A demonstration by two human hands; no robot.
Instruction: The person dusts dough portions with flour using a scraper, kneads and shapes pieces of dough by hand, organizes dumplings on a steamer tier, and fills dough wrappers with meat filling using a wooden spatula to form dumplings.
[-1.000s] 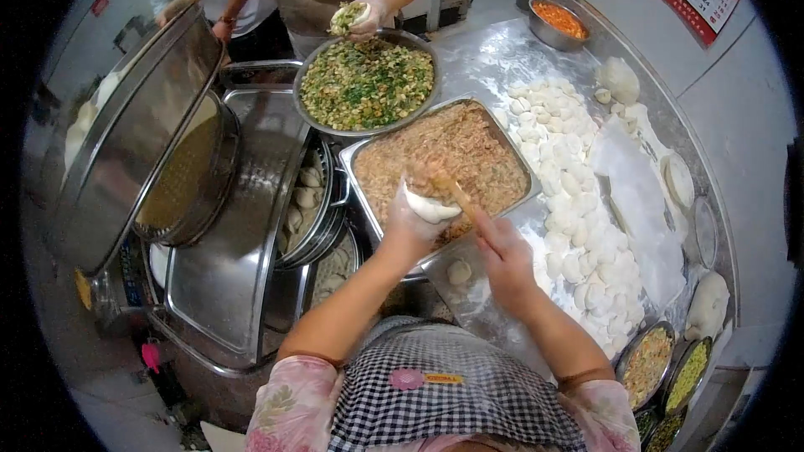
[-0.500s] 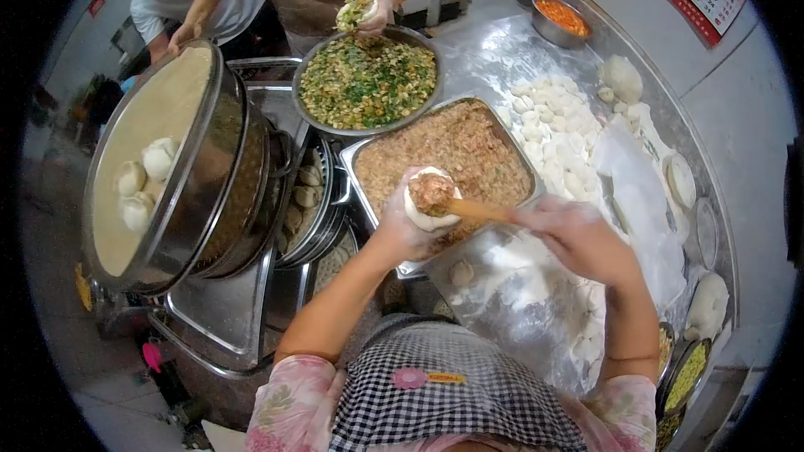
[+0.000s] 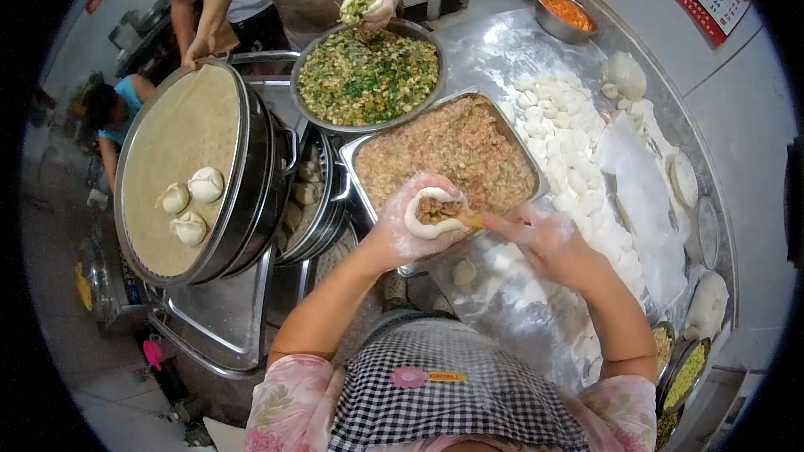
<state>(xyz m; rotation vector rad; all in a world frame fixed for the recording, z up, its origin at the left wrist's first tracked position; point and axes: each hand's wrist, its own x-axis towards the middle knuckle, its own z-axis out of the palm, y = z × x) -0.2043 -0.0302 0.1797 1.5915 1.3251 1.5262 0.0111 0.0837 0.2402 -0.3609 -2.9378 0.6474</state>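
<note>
My left hand (image 3: pixel 400 236), dusted with flour, cups a round dough wrapper (image 3: pixel 413 216) whose rim curls up around some meat filling. In my right hand (image 3: pixel 543 238) is a wooden stick-like spatula (image 3: pixel 471 221), its far end inside the wrapper and hidden by filling and dough. Both hands are over the near part of a rectangular metal tray (image 3: pixel 360 186) heaped with minced meat filling (image 3: pixel 448 146). Several white dough pieces (image 3: pixel 557 130) lie on the floured metal table to the right.
Left stands a stacked steamer (image 3: pixel 243 201) with three buns (image 3: pixel 205 185) on its liner. A co-worker's hand (image 3: pixel 381 4) holds a filled wrapper above a bowl of green vegetable filling (image 3: pixel 368 75). An orange-filled bowl (image 3: pixel 566 12) is at the back right, beside a plastic sheet (image 3: pixel 641 192) further forward.
My spatula has gone from resting filling on top to pressing it down into the wrapper, which now curls upward. The steamer has come down from a steep tilt. A person behind it has straightened up.
</note>
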